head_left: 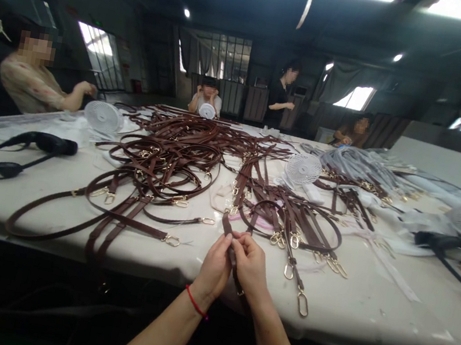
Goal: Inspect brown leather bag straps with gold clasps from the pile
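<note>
Pinching a brown strap [227, 225] with both my left hand [215, 263] and right hand [250, 261], I hold it over the near edge of the pale table [367, 304]; beyond lie heaped gold-clasped straps [193, 131], a white fan [303, 169] beside them.

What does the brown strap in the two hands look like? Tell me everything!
The strap is dark brown, flat and narrow, and looks like leather. The left hand and right hand both pinch it, hiding its middle. It slants: one part points away over the table, and the other runs down between the hands, where a bit of gold-coloured metal shows. Its full length and ends are too unclear to tell.
</note>
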The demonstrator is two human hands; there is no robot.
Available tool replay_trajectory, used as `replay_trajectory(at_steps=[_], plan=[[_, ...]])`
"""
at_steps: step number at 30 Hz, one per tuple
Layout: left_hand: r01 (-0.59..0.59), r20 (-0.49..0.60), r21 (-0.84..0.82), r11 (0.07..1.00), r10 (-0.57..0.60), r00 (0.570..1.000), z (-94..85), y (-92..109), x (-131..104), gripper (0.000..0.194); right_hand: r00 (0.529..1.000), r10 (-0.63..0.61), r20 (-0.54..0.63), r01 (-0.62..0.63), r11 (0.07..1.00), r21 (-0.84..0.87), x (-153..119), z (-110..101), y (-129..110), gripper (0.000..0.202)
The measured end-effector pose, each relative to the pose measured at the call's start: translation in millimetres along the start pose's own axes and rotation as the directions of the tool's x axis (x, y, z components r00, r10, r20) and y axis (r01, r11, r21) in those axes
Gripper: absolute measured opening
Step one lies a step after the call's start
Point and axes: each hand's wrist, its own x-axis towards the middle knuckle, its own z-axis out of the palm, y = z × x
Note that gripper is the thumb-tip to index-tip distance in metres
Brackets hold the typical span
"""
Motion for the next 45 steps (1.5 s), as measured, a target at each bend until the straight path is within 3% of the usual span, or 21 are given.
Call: replay_trajectory(at_steps=[4, 6, 10, 14, 19, 20, 22, 23, 25, 28, 33, 38, 41, 45], plan=[[0.071, -0.093, -0.045, 0.996, -0.075, 0.993, -5.1, 16.2, 12.3, 0.023, 0.972, -0.005, 0.235, 0.037, 0.991, -0.129, -3.2, -12.3, -16.3, 0.023], [0.070, -0.095, -0.081, 0.994, -0.077, 0.992, -6.5, 17.5, 12.8, 0.021, 0.965, -0.032, 0.259, 0.086, 0.976, -0.200, -7.3, -15.9, -17.2, 0.019], [0.103, -0.018, -0.093, 0.990, -0.105, 0.994, -5.1, 2.3, 4.4, 0.024, 0.994, -0.047, 0.094, 0.074, 0.948, -0.310, -9.5, -8.4, -1.5, 0.022], [0.021, 0.033, -0.021, 1.000, -0.020, 0.999, -5.2, -6.8, -0.5, 0.026, 0.996, -0.089, -0.016, 0.079, 0.946, -0.315, -6.0, -2.6, 9.8, 0.024], [0.044, 0.037, 0.111, 0.993, -0.048, 0.998, -6.6, 2.2, -3.1, 0.031, 0.964, -0.227, -0.139, 0.171, 0.929, -0.327, 7.4, -25.4, -0.8, 0.026], [0.072, 0.050, 0.130, 0.989, -0.079, 0.996, -5.5, 1.9, -5.6, 0.033, 0.971, -0.208, -0.116, 0.162, 0.934, -0.320, 11.7, -30.4, -1.8, 0.029], [0.148, 0.082, 0.163, 0.975, -0.163, 0.983, -2.2, -2.8, -13.8, 0.035, 0.997, -0.073, 0.038, 0.080, 0.973, -0.215, 19.6, -36.1, 0.4, 0.035], [0.189, 0.092, 0.175, 0.966, -0.207, 0.974, -0.7, -6.7, -19.2, 0.036, 0.990, 0.032, 0.136, -0.014, 0.992, -0.129, 22.6, -36.7, 3.4, 0.037], [0.253, 0.102, 0.188, 0.949, -0.275, 0.956, 0.2, -15.7, -32.0, 0.037, 0.931, 0.229, 0.284, -0.248, 0.968, 0.035, 25.6, -34.6, 11.3, 0.038], [0.312, 0.131, 0.214, 0.926, -0.343, 0.930, -5.9, -26.2, -52.6, 0.036, 0.895, 0.346, 0.281, -0.405, 0.894, 0.193, 24.7, -29.9, 22.5, 0.038], [0.450, 0.171, 0.303, 0.840, -0.513, 0.842, -23.8, -31.8, -76.8, 0.028, 0.920, 0.324, 0.219, -0.364, 0.914, 0.179, 25.2, -28.3, 32.0, 0.032], [0.538, 0.151, 0.119, 0.835, -0.551, 0.821, -25.4, -30.2, -79.1, 0.028, 0.915, 0.310, 0.257, -0.342, 0.935, 0.091, 27.5, -29.0, 33.9, 0.036], [0.576, 0.134, 0.000, 0.818, -0.570, 0.810, -23.9, -29.4, -76.1, 0.032, 0.926, 0.242, 0.291, -0.268, 0.962, 0.053, 20.6, -33.2, 32.9, 0.041], [0.641, 0.170, -0.101, 0.761, -0.622, 0.764, -23.3, -33.4, -76.9, 0.034, 0.932, 0.160, 0.326, -0.180, 0.983, 0.030, 8.8, -36.5, 35.2, 0.026]])
